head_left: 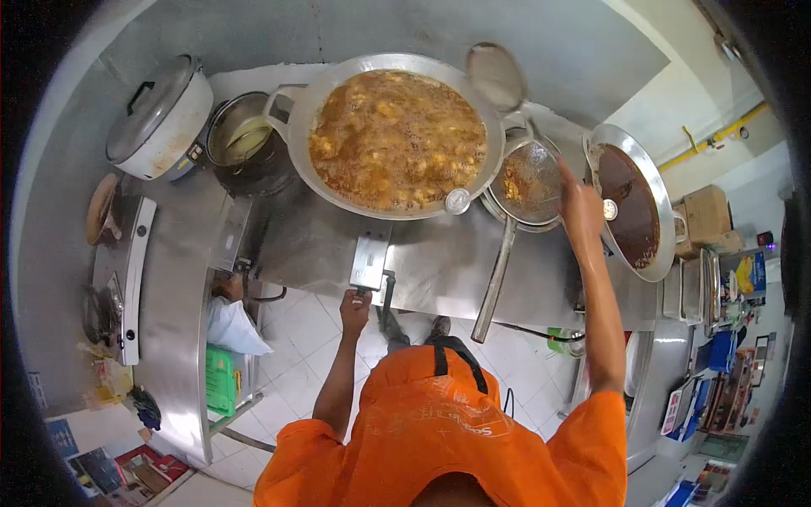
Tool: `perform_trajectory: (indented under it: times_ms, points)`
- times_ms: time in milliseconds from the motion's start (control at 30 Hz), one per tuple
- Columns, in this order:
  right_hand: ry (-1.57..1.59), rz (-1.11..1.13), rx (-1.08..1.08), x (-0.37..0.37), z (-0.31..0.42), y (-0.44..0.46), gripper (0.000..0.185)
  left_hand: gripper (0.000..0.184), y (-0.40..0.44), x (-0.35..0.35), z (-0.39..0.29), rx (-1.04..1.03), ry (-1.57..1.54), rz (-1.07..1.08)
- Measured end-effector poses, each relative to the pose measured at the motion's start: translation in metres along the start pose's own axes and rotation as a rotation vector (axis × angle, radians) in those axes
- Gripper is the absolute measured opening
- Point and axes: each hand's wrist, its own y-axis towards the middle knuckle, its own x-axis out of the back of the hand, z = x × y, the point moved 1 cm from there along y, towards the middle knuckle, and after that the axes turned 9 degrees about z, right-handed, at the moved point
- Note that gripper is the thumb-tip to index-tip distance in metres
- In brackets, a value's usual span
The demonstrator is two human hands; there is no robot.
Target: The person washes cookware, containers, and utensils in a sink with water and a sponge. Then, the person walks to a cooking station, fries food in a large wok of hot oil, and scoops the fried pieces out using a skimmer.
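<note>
In the head view, my left hand (355, 311) is closed on a small dark knob (361, 292) at the front of a metal stove control box (370, 260). My right hand (581, 211) reaches over the counter, closed around the handle of a round, long-handled ladle or skimmer (497, 78). Its blurred head is raised beside the upper right rim of a large two-handled wok (302, 169), so I cannot tell which it is. Brown oil (397, 139) bubbles in the wok around golden pieces of food. A wire strainer (534, 182) holding brown bits rests on a pot below my right hand.
Another large pan (661, 253) of dark brown liquid stands at the right. On the left are a lidded rice cooker (165, 127) and a dark pot (221, 156). The strainer's long handle (494, 291) projects past the counter's front edge. A green crate (220, 380) sits on a lower shelf.
</note>
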Motion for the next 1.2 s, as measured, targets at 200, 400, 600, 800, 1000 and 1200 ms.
perform_trajectory:
  times_ms: [200,400,600,800,1000,1200]
  points:
    - [0.081,0.288,0.361,-0.079,0.005,0.112,0.050,0.032,0.001,0.003,0.000,0.026,0.031,-0.022]
    - [0.402,0.751,0.345,-0.033,0.081,0.089,0.045,0.029,0.000,-0.002,0.004,0.076,0.062,-0.077]
    - [0.625,0.739,0.368,-0.038,0.099,0.091,0.043,0.026,-0.001,0.002,-0.009,-0.046,0.088,-0.099]
    - [0.822,0.705,0.332,-0.039,0.125,0.072,0.026,0.027,0.004,-0.002,0.013,0.008,-0.006,-0.071]
    - [0.641,0.396,0.535,-0.082,0.124,0.088,0.016,0.031,0.007,-0.007,0.023,0.000,-0.009,-0.089]
    - [0.406,0.303,0.525,-0.039,0.138,0.065,0.016,0.033,-0.002,-0.005,-0.004,-0.075,0.193,-0.176]
